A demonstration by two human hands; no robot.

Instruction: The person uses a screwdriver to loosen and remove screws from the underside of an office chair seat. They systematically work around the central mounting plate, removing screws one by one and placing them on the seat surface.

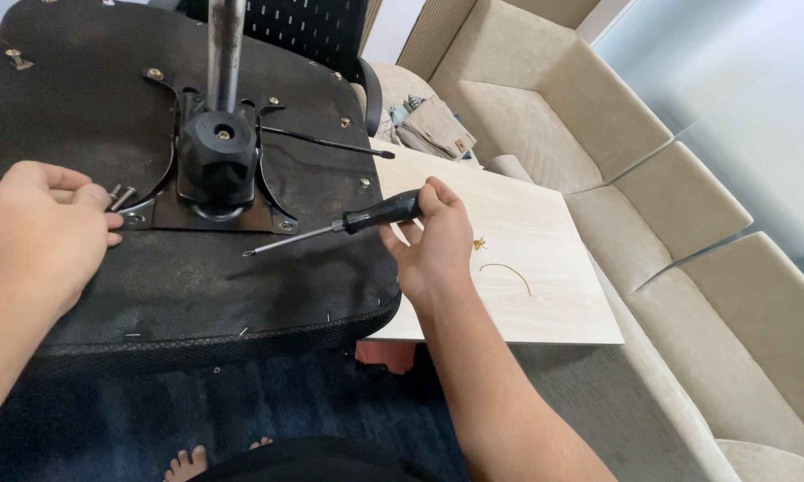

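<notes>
My left hand (41,223) pinches two bolts (121,196) at the chair-base plate (215,210), keeping them ready, while my right hand (433,241) grips the screwdriver (331,228), tip angled toward them.

One screwdriver (348,223), two hands (41,228)

A home living room: beige sectional sofa (652,170), pale wooden table (545,295), blue carpet (268,402).
</notes>
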